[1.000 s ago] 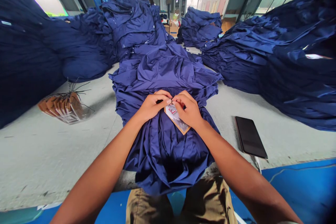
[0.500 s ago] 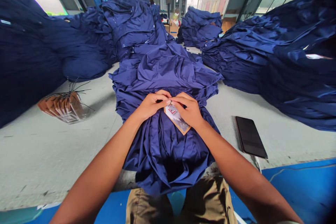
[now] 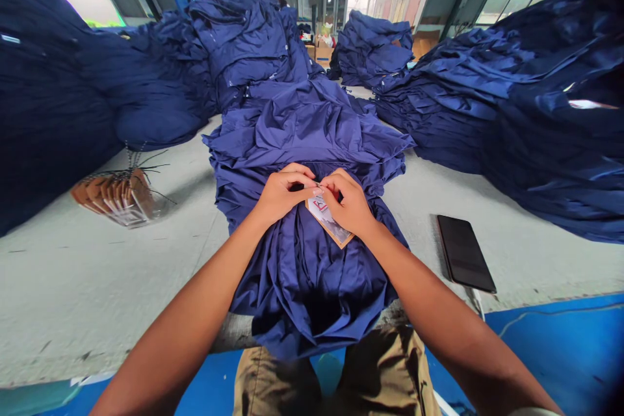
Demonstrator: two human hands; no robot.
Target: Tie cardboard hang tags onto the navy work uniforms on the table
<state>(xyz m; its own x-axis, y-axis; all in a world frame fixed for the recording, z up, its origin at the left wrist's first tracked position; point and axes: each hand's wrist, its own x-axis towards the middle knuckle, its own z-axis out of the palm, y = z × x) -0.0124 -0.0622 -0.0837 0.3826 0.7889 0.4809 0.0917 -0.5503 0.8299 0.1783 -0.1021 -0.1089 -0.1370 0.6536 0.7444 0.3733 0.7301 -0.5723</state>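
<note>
Left hand (image 3: 288, 197) and right hand (image 3: 348, 203) are pinching the top end of a tag (image 3: 329, 220), nearly meeting there; the tag is lying aslant on the garment (image 3: 297, 260). Both hands are covering that end, so a poor hold could be going unnoticed. Loose cloth is bunching just beneath and could be getting caught.
</note>
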